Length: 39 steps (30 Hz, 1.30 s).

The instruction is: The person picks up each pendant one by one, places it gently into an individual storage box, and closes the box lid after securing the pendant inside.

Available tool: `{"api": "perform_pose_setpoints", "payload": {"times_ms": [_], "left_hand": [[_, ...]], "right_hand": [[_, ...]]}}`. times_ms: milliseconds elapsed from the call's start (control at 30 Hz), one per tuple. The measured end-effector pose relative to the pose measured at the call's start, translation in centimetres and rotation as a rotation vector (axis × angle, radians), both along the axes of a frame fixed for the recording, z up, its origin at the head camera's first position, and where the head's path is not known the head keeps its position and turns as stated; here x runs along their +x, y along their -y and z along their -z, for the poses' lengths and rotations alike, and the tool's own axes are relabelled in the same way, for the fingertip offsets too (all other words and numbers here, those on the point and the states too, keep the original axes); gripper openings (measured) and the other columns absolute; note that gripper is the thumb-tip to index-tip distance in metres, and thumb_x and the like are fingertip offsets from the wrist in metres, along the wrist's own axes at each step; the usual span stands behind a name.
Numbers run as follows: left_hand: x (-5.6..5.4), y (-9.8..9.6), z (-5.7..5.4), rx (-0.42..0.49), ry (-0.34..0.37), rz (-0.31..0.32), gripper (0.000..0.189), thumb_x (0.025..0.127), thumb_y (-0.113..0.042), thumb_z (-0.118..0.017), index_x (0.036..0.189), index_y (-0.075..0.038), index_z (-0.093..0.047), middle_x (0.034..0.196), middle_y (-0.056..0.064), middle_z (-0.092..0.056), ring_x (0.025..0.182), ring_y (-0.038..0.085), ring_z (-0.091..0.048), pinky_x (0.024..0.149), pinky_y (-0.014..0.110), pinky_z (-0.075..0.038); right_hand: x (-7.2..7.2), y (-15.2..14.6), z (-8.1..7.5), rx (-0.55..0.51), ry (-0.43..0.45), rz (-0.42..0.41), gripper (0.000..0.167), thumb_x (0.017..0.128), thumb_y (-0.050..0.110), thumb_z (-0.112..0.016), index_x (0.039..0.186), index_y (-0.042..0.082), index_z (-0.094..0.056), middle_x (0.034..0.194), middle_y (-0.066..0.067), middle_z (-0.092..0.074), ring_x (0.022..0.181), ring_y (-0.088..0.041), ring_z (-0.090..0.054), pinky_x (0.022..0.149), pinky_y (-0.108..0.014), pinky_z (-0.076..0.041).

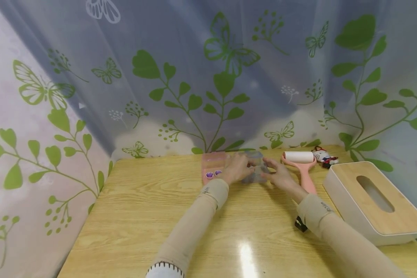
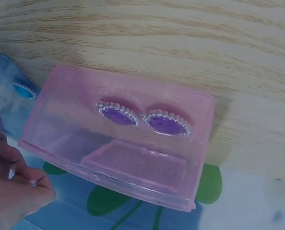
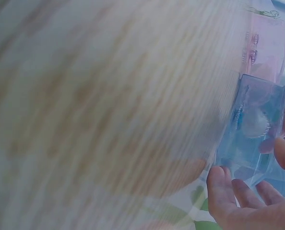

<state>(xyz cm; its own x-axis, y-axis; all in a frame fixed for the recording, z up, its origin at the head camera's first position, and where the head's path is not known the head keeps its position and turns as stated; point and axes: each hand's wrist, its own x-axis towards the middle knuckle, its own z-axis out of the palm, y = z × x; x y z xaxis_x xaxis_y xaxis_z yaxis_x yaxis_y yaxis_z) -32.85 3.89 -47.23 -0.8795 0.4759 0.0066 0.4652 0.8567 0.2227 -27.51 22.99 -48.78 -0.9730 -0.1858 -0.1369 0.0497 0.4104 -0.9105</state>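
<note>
A clear blue plastic box (image 1: 255, 175) stands at the back of the table, with a blue gem with a beaded rim (image 2: 23, 90) on it. My left hand (image 1: 237, 168) is at its left side, fingers bent against its upper edge. At the other end, my right hand (image 1: 280, 177) holds the box between thumb and fingers (image 3: 224, 187). Just left of the blue box is a clear pink plastic box (image 2: 123, 105) bearing two purple gems with beaded rims (image 2: 166, 123). The left hand partly covers the pink box in the head view.
To the right lie a pink-handled lint roller (image 1: 304, 170) and a small cat doll (image 1: 324, 157). A white tissue box (image 1: 347, 208) with a wooden top stands at the right edge. A small black object (image 1: 300, 224) shows under the right wrist. A patterned curtain (image 1: 180, 116) hangs behind.
</note>
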Motion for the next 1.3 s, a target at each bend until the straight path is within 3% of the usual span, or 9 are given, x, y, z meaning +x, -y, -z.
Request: {"api": "perform_pose_setpoints", "payload": {"times_ms": [133, 233, 300, 400, 667, 900, 1033, 1200, 1300], "left_hand": [[0.0, 0.3, -0.1, 0.037, 0.017, -0.009, 0.031, 0.1, -0.037, -0.068, 0.129, -0.034, -0.076, 0.111, -0.01, -0.074, 0.113, 0.016, -0.06, 0.102, 0.045, -0.044], [0.0, 0.4, -0.1, 0.048, 0.009, -0.013, 0.029, 0.1, -0.036, -0.067, 0.128, -0.034, -0.077, 0.112, -0.01, -0.074, 0.114, 0.015, -0.061, 0.103, 0.045, -0.044], [0.0, 0.6, -0.2, 0.057, 0.007, -0.016, 0.027, 0.101, -0.035, -0.067, 0.127, -0.034, -0.077, 0.113, -0.01, -0.074, 0.115, 0.015, -0.062, 0.105, 0.047, -0.044], [0.2, 0.9, -0.4, 0.093, 0.014, -0.034, 0.026, 0.103, -0.033, -0.065, 0.126, -0.033, -0.077, 0.118, -0.009, -0.074, 0.119, 0.017, -0.062, 0.11, 0.049, -0.044], [0.6, 1.9, -1.7, 0.458, 0.08, -0.136, 0.033, 0.11, -0.023, -0.055, 0.138, -0.012, -0.067, 0.131, 0.009, -0.067, 0.124, 0.026, -0.063, 0.104, 0.038, -0.058], [1.3, 1.6, -2.5, 0.863, 0.347, -0.32, 0.056, 0.112, -0.043, -0.044, 0.155, -0.007, -0.045, 0.158, 0.017, -0.053, 0.145, 0.036, -0.053, 0.121, 0.051, -0.046], [1.9, 1.1, -2.9, 0.9, 0.505, -0.412, 0.074, 0.11, -0.057, -0.038, 0.164, -0.008, -0.028, 0.169, 0.021, -0.035, 0.157, 0.042, -0.034, 0.129, 0.061, -0.029], [1.8, 1.0, -2.6, 0.884, 0.563, -0.461, 0.081, 0.109, -0.062, -0.034, 0.165, -0.004, -0.026, 0.171, 0.021, -0.03, 0.16, 0.042, -0.028, 0.131, 0.062, -0.024], [1.6, 1.1, -2.3, 0.911, 0.579, -0.461, 0.079, 0.11, -0.06, -0.033, 0.163, -0.001, -0.03, 0.17, 0.022, -0.033, 0.158, 0.042, -0.032, 0.132, 0.058, -0.026]], "right_hand": [[0.0, 0.2, 0.2, 0.011, -0.004, -0.002, 0.07, 0.107, 0.012, -0.061, 0.167, 0.005, -0.025, 0.169, -0.031, -0.027, 0.074, -0.015, -0.056, 0.059, -0.031, -0.054], [-0.1, 0.2, 0.2, 0.019, -0.017, -0.011, 0.07, 0.107, 0.012, -0.061, 0.167, 0.004, -0.025, 0.17, -0.031, -0.027, 0.103, -0.038, -0.065, 0.066, -0.033, -0.056], [-0.2, 0.2, 0.2, 0.022, -0.02, -0.019, 0.071, 0.107, 0.012, -0.061, 0.167, 0.004, -0.025, 0.17, -0.031, -0.025, 0.13, -0.05, -0.056, 0.075, -0.036, -0.057], [-0.2, 0.1, -0.1, 0.028, -0.013, -0.039, 0.072, 0.107, 0.013, -0.061, 0.167, 0.003, -0.023, 0.171, -0.032, -0.023, 0.148, -0.056, -0.039, 0.09, -0.041, -0.057], [-0.9, 0.1, -2.1, 0.02, -0.033, 0.021, 0.069, 0.113, 0.025, -0.05, 0.166, -0.002, -0.017, 0.165, -0.039, -0.028, 0.147, -0.055, -0.041, 0.112, -0.061, -0.05], [-3.0, 0.7, -3.2, 0.005, 0.024, 0.085, 0.08, 0.114, 0.048, -0.033, 0.166, -0.007, -0.008, 0.167, -0.037, -0.027, 0.152, -0.051, -0.038, 0.124, -0.059, -0.039], [-3.7, 1.2, -3.5, 0.031, 0.07, 0.093, 0.08, 0.113, 0.052, -0.027, 0.165, -0.007, -0.014, 0.16, -0.036, -0.039, 0.142, -0.047, -0.049, 0.118, -0.053, -0.047], [-3.8, 1.5, -3.4, 0.023, 0.089, 0.086, 0.079, 0.113, 0.054, -0.025, 0.166, -0.004, -0.016, 0.152, -0.033, -0.044, 0.122, -0.033, -0.053, 0.106, -0.045, -0.051], [-3.6, 1.5, -3.3, -0.019, 0.098, 0.063, 0.084, 0.111, 0.059, -0.024, 0.167, -0.002, -0.01, 0.158, -0.033, -0.037, 0.128, -0.037, -0.048, 0.111, -0.051, -0.048]]}}
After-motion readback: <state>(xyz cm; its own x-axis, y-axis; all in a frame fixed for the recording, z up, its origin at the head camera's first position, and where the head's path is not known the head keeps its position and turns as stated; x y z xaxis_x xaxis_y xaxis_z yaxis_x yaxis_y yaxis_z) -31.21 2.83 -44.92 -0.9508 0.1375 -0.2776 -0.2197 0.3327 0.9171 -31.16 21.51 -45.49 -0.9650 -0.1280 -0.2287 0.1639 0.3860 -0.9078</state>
